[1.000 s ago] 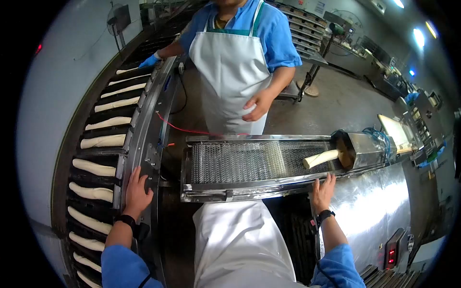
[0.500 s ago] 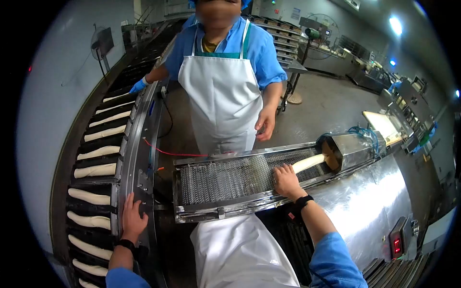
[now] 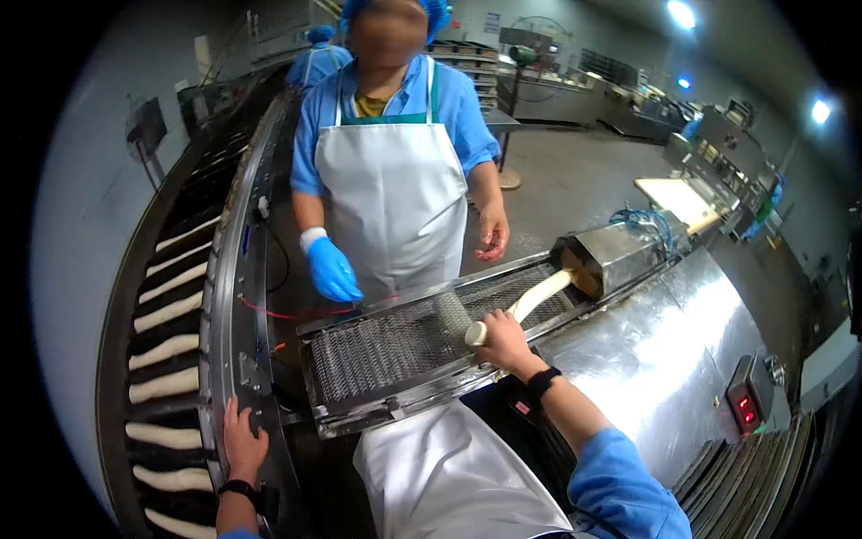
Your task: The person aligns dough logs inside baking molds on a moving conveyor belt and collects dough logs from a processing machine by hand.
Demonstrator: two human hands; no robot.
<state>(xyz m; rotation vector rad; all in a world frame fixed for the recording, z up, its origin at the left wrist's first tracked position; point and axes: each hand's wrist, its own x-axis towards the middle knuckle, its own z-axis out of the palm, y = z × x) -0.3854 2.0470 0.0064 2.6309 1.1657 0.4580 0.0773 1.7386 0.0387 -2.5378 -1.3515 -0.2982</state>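
My right hand (image 3: 505, 345) is wrapped round the near end of a long pale dough roll (image 3: 541, 294). The dough's far end is still inside the metal outlet box (image 3: 617, 256), and the roll lies above the mesh conveyor (image 3: 386, 352). On the left, my left hand (image 3: 244, 442) rests with fingers apart on the metal rail (image 3: 224, 346), holding nothing. Beside it, dough strips (image 3: 164, 436) lie in dark trays along the line.
A co-worker in a white apron (image 3: 391, 202) stands across the conveyor, a blue-gloved hand (image 3: 333, 271) near its far edge. Another person (image 3: 319, 61) is farther back. A steel table (image 3: 664, 350) and red display (image 3: 744, 406) are at right.
My right hand has moved onto the conveyor and closed round the dough, which extends farther from the box. The co-worker's gloved hand has left the tray line. The view has shifted.
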